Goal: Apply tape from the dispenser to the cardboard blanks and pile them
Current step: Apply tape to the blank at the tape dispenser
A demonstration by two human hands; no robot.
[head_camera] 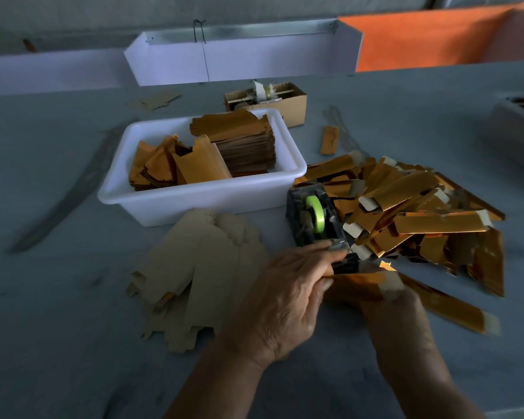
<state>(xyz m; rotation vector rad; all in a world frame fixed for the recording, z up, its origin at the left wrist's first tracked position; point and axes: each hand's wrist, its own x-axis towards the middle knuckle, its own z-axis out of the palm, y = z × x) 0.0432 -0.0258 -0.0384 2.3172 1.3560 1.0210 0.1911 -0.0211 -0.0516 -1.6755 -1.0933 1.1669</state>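
The black tape dispenser with a green roll stands on the table right of the white tub. My left hand reaches to its cutter end, fingertips holding the shiny tape end, thumb lower against a gold blank. My right hand grips that long folded gold blank just in front of the dispenser; a pale tape piece sits on it by my thumb. A loose pile of taped gold blanks fans out right of the dispenser. Flat brown blanks lie left of my left hand.
The white plastic tub holds stacked gold blanks. Behind it stands a small cardboard box with tape bits. One stray gold blank lies beyond the pile. A grey bin sits at the right edge. White and orange boards line the back.
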